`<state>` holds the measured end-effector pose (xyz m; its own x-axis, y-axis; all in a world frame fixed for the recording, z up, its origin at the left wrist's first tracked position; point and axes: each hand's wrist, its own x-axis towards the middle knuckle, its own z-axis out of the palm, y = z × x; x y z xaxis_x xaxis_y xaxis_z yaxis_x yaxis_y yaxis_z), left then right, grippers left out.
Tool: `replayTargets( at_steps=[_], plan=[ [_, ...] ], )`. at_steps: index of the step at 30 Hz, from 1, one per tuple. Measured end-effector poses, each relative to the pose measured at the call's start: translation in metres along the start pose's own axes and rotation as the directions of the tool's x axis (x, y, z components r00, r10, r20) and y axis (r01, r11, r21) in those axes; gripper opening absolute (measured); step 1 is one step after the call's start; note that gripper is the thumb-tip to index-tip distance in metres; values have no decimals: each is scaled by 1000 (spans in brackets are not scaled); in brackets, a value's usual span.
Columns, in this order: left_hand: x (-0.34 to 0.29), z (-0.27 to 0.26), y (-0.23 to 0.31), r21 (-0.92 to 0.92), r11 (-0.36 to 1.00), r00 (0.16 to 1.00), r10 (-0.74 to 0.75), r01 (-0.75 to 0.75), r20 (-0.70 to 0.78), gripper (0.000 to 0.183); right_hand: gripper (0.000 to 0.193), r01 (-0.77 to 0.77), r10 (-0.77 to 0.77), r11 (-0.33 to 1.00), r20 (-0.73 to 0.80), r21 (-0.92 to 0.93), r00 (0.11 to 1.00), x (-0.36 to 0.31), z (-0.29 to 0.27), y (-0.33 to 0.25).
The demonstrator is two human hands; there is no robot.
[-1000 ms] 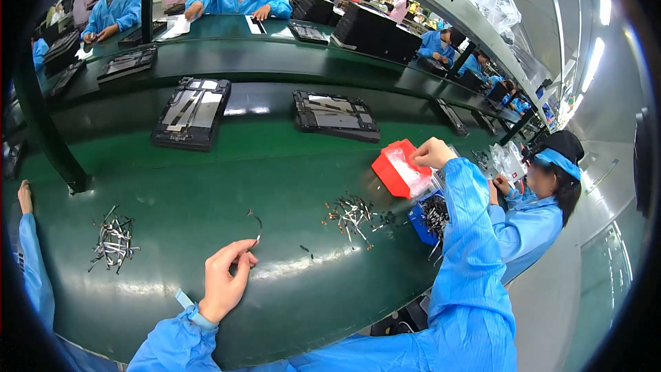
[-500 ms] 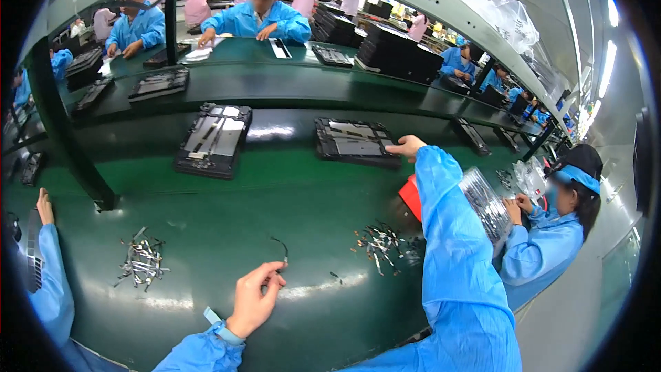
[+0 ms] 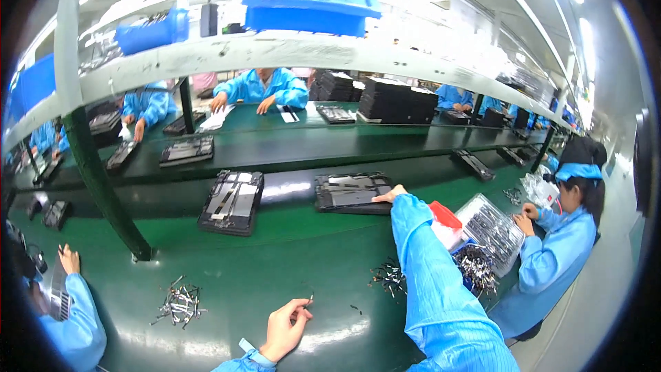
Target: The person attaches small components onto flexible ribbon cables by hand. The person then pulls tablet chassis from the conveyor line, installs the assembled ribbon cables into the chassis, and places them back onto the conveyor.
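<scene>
My left hand is above the green bench, its thumb and forefinger pinching a short, thin flex cable. My right hand reaches far forward, gripping the right end of a flat black tablet housing with silver plates inside. A similar opened tablet housing rests to its left. On the bench to the left of my left hand is a loose heap of small flex cables. Another cable heap sits beside my right sleeve, partly hidden by it. A tiny dark piece lies between.
A green post rises at left, under a metal shelf rail carrying blue bins. At right are a red-and-white container, a clear tray and a full cable bin. Co-workers sit at both sides and across the line.
The view has tilted upward, bringing the blue bins into sight and more of the right-hand containers. My left hand still pinches the cable; my right hand stays on the tablet housing.
</scene>
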<state>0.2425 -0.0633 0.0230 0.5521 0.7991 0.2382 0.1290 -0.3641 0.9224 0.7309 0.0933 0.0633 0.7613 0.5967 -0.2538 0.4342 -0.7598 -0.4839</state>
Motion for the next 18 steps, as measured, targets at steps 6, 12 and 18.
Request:
replayTargets(
  at_steps=[6,12,18],
  plan=[
    [-6,-1,-4,0,1000,992,2,-2,-123,25,135,16,12,983,-155,182,988,-41,23,-31],
    [-18,-17,4,117,985,933,157,-125,-325,21,60,176,-57,792,-216,584,975,-49,40,-32],
    [-49,-77,91,38,964,818,243,-263,-521,17,26,236,-782,414,211,879,586,-100,33,-49]
  ],
)
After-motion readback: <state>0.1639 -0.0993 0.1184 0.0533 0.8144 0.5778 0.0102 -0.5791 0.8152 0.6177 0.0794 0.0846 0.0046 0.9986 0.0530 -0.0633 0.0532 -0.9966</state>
